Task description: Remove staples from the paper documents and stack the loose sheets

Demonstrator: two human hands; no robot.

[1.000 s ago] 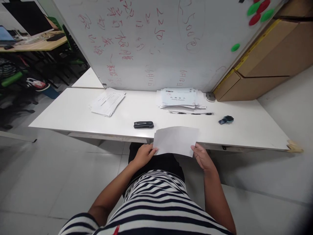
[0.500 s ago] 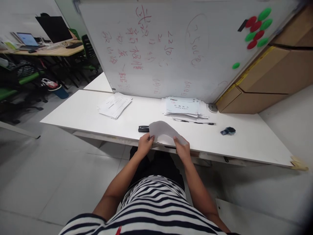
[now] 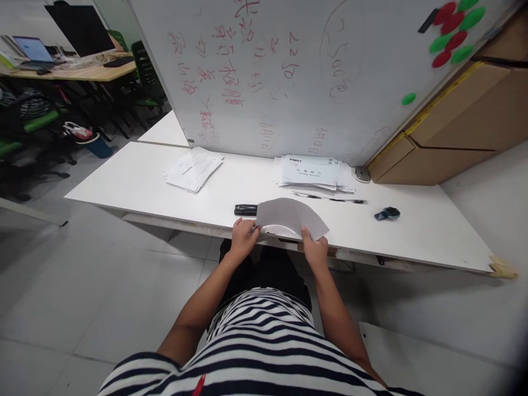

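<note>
I hold a white sheet of paper (image 3: 291,215) over the near edge of the white table (image 3: 412,231). The sheet bows upward in an arch. My left hand (image 3: 243,238) pinches its left corner and my right hand (image 3: 314,251) grips its lower right edge. Both hands are closed on the paper. A black stapler (image 3: 245,209) lies on the table just left of the sheet, close to my left hand.
A stack of printed reports (image 3: 314,170) sits at the back by the whiteboard (image 3: 289,71), a pen (image 3: 330,199) in front of it. Loose papers (image 3: 193,170) lie at the left. A small dark clip (image 3: 387,213) lies at the right. Cardboard boxes (image 3: 454,132) stand at the right.
The flat sheet was brought in over the table edge and bent into an arch. My hands moved closer together, then spread slightly as the sheet opened out.
</note>
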